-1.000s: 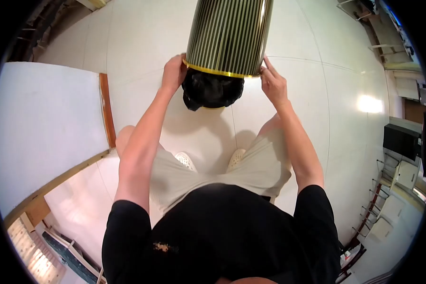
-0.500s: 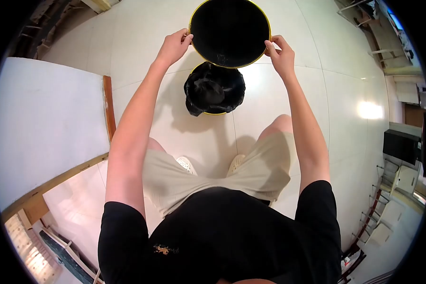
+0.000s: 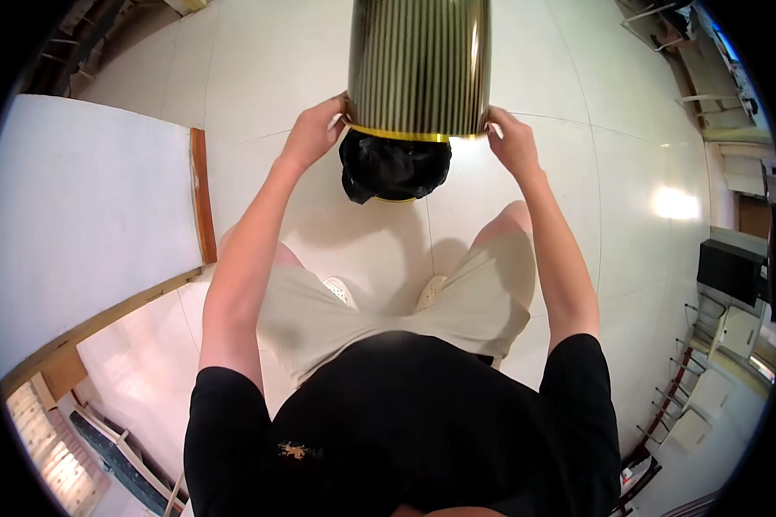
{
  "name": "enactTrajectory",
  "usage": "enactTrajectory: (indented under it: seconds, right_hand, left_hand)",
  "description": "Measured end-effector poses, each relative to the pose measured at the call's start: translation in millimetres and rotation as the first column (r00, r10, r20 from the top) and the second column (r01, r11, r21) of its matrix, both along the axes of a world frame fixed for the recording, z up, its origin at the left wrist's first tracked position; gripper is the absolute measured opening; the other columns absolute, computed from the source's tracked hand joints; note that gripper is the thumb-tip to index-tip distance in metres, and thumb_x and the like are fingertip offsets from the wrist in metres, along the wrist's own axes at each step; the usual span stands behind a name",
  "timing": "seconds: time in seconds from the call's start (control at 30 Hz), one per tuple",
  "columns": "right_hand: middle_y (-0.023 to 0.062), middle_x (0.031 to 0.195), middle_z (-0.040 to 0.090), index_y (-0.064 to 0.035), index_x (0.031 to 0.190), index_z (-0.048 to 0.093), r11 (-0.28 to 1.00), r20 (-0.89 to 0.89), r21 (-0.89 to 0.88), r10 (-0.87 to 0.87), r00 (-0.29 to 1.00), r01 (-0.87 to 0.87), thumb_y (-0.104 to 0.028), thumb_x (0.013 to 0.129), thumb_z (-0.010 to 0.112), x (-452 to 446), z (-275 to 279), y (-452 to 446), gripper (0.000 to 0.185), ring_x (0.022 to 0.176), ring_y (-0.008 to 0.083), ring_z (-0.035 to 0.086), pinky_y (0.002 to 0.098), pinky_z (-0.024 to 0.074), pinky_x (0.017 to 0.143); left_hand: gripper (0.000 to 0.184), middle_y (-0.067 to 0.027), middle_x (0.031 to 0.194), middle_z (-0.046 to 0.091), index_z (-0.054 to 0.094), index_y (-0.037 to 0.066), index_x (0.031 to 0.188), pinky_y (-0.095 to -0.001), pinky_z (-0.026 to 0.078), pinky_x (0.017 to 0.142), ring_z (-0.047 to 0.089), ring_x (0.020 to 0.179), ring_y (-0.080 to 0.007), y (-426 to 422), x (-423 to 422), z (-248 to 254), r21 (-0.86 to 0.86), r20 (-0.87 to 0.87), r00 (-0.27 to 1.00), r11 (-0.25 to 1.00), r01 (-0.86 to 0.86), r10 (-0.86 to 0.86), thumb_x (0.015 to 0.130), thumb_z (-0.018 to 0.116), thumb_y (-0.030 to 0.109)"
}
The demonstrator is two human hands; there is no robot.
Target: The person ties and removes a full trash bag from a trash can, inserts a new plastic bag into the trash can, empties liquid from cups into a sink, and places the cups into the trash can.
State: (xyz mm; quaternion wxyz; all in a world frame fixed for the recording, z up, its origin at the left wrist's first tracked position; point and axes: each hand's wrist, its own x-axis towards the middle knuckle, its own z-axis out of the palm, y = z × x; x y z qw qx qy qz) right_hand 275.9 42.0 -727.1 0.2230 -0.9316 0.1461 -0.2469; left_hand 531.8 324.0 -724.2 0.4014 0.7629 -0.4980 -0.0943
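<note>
Up in front of me is a ribbed trash can (image 3: 418,69) with a yellow rim, tipped so its side faces me and its rim points downward. At the rim's left side my left hand (image 3: 317,132) is closed with fingers and thumb pinching it. My right hand (image 3: 514,138) grips the rim's right side the same way. A second bin, lined with a black garbage bag (image 3: 392,168), stands on the floor below, and the held can's rim overlaps its far part in view. The inside of the held can is hidden, and its far end lies beyond the top edge.
Pale floor tiles (image 3: 259,69) surround the bins. A white-topped table (image 3: 95,224) with a wooden edge stands to my left. On the right are a black box (image 3: 731,269) and several chairs or racks. My knees are either side of the lined bin.
The held trash can has tipped over, from its dark open mouth facing me to its ribbed side showing. Both hands have come lower and nearer with the rim.
</note>
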Motion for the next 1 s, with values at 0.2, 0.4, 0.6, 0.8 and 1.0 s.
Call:
enactTrajectory:
  seconds: [0.2,0.4,0.6,0.8,1.0]
  right_hand:
    - [0.0093,0.099,0.071,-0.0091,0.108,0.064,0.993,-0.012,-0.075,-0.096,0.995,0.095,0.004,0.081,0.062,-13.3,-13.5,9.9,0.03,0.081,0.0331,0.068,0.0404,0.0566,0.068]
    - [0.0101,0.096,0.071,-0.0102,0.109,0.065,0.995,0.016,-0.101,-0.006,1.0,0.007,0.004,0.079,0.064,-8.9,-21.8,10.3,0.033,0.08,0.0316,0.07,0.0392,0.0563,0.067]
    - [0.0102,0.097,0.071,-0.0084,0.107,0.066,0.994,0.053,0.02,-0.105,0.993,0.104,-0.008,0.089,0.069,11.6,-16.5,8.2,0.018,0.069,0.0285,0.069,0.035,0.056,0.063]
    - [0.0133,0.096,0.073,-0.0109,0.12,0.068,0.876,0.042,0.429,-0.265,0.963,0.222,-0.022,0.097,0.066,37.8,-11.6,1.5,0.026,0.07,0.0212,0.073,0.0329,0.0563,0.066]
    - [0.0129,0.091,0.075,-0.0065,0.123,0.066,0.913,-0.528,0.314,-0.059,0.847,0.259,-0.044,0.096,0.064,12.0,-146.0,-8.3,0.046,0.076,0.0197,0.075,0.0295,0.0571,0.067]
  left_hand:
    - [0.042,-0.0199,0.117,0.066,0.061,0.005,0.124,-0.0402,0.055,0.088,0.064,0.109,-0.0375,4.7,-17.3,-8.0,-0.043,0.085,0.996,0.999,-0.013,0.016,0.083,0.067,-0.002]
    - [0.032,-0.0209,0.103,0.065,0.061,0.008,0.119,-0.0461,0.053,0.076,0.063,0.092,-0.0431,13.1,-19.5,-27.3,0.03,0.075,0.995,0.997,0.064,-0.066,0.087,0.063,0.003]
    - [0.016,-0.0186,0.094,0.068,0.059,0.001,0.106,-0.0398,0.055,0.075,0.069,0.089,-0.0323,3.4,-10.2,-33.6,-0.087,-0.11,0.991,0.993,-0.085,0.075,0.091,0.065,0.003]
    - [0.021,-0.0122,0.09,0.071,0.047,0.001,0.089,-0.0294,0.059,0.076,0.072,0.084,-0.0168,-0.8,5.0,-36.6,-0.144,-0.686,0.72,0.951,-0.275,0.104,0.098,0.064,0.009]
    - [0.013,-0.0188,0.102,0.069,0.049,0.002,0.099,-0.0333,0.062,0.076,0.073,0.088,-0.0268,43.4,37.6,-66.1,0.008,-0.89,0.371,0.823,-0.568,0.264,0.098,0.061,0.008]
